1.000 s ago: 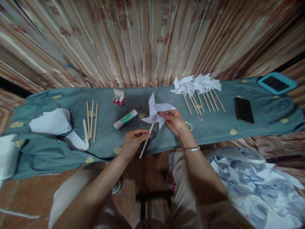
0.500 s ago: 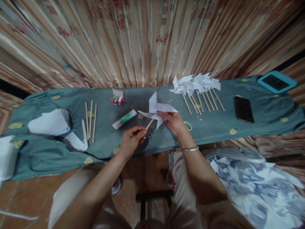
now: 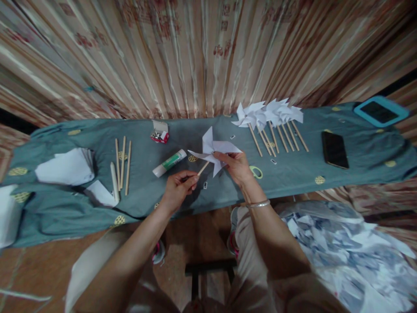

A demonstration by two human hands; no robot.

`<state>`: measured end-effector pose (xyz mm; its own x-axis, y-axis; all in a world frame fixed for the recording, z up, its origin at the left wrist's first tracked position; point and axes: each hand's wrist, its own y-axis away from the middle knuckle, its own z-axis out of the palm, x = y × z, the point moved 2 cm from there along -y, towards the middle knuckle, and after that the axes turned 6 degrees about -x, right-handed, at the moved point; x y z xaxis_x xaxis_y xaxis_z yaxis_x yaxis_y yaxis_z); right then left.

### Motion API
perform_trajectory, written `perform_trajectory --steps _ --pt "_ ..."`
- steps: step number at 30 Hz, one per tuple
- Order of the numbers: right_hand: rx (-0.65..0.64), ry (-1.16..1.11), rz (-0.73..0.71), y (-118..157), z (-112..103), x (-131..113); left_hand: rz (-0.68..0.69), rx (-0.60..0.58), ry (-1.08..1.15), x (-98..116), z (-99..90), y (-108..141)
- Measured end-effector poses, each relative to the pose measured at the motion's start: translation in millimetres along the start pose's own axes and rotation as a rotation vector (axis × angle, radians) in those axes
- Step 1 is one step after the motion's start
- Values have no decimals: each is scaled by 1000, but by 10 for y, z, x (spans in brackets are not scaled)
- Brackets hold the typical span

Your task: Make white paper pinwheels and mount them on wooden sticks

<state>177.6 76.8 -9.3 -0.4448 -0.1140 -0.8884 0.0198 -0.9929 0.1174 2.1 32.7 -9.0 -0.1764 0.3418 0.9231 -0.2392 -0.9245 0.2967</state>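
Over the middle of the cloth-covered table (image 3: 228, 191) I hold a white paper pinwheel (image 3: 208, 143) on a thin wooden stick (image 3: 203, 168). My left hand (image 3: 180, 187) is closed round the lower part of the stick, its fingertips pinched together. With thumb and fingers, my right hand (image 3: 237, 165) grips the pinwheel at its centre, the thumb pressing on the hub; the fingers behind the paper are hidden. A glue stick (image 3: 169, 163) lies left of the pinwheel, and behind it stands a small open red box (image 3: 159, 132) with metal pins or tacks inside.
Finished pinwheels (image 3: 270, 114) lie in a row at the back right. A phone (image 3: 335, 150) and a blue-framed tablet (image 3: 381, 111) are farther right. Loose sticks (image 3: 123, 163), a white pen-like rod (image 3: 114, 181) and stacked paper (image 3: 67, 166) lie left. A bag of paper scraps (image 3: 352, 248) stands below right.
Both hands keep their hold on the pinwheel and stick, with barely any movement. The view has shifted slightly.
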Motion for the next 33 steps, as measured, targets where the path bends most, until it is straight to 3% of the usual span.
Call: perform_trajectory --steps 5,12,19,25,33 --pt "12 2 10 9 26 1 10 16 -72 4 -46 6" --pt "47 11 -22 -23 82 80 235 128 -297 14 -165 -53" --pt "58 -8 -102 -81 185 132 54 111 -86 -27 -48 -21" --pt "34 -53 -133 -71 246 88 1 139 -8 11 -3 0" --pt "29 50 -33 -50 118 35 31 167 19 39 -33 -5"
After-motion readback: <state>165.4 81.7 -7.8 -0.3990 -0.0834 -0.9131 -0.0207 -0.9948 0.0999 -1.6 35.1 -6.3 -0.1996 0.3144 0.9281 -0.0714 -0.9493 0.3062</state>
